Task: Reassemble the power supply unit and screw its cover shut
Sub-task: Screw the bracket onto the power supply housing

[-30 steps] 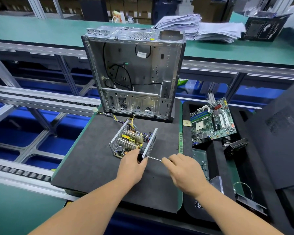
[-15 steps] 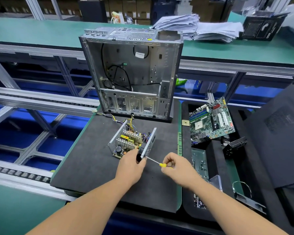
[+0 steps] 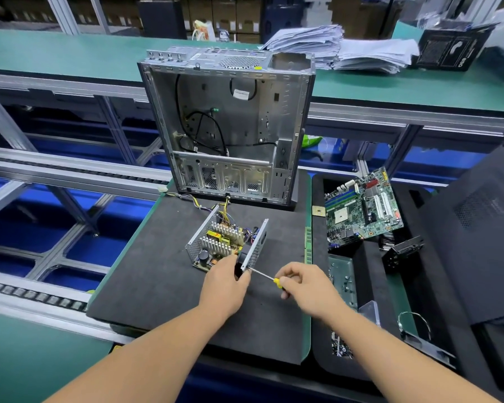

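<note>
Right hand (image 3: 309,286) pinches the yellow-handled screwdriver (image 3: 266,277), tip at the near corner of the power supply unit (image 3: 224,242). Left hand (image 3: 226,282) grips that corner, steadying. The unit lies open-topped just beyond both hands, no cover on: likely early. Right of the right hand, a foam tray (image 3: 370,271) holds a motherboard (image 3: 362,210) and loose screws (image 3: 342,286).

Your power supply unit (image 3: 226,244) sits on the mat (image 3: 163,286) near its middle, with the computer case (image 3: 230,126) upright behind it at the mat's far edge. Off the mat's right edge, the motherboard (image 3: 361,209) lies in the tray (image 3: 370,289), toward the tray's far end.
</note>
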